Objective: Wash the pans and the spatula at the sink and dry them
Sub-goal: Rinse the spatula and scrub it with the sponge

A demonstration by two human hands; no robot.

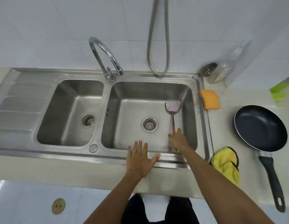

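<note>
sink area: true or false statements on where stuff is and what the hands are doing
1. The spatula lies in the right basin. True.
2. The frying pan sits in the left basin. False: it is on the counter.
3. The left hand is open, over the sink's front rim. True.
4. The yellow cloth hangs over the faucet. False: it lies on the counter beside the pan.
5. The right hand holds the spatula's handle. True.
</note>
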